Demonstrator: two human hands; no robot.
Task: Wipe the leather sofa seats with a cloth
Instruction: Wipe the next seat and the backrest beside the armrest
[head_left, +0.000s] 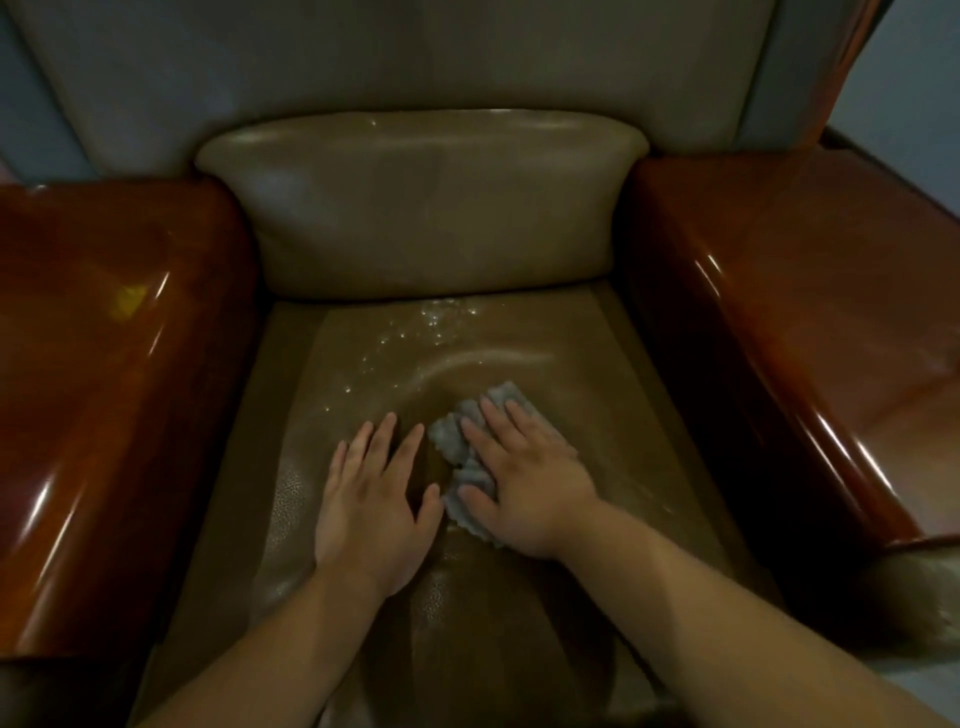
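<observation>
Right hand (524, 483): flat, fingers straight, pressing the grey cloth (467, 441) onto the seat cushion (613, 415), mid-seat.
Left hand (374, 499): flat and empty, fingers spread, resting on the leather just beside the cloth.
Droplets (415, 327): a wet sheen lies toward the rear of the seat, below the back cushion (426, 208).
Progress: judged underway; the rear strip and front edge appear unwiped.
Armrests (114, 322): 2, glossy wood, flanking the seat.
</observation>
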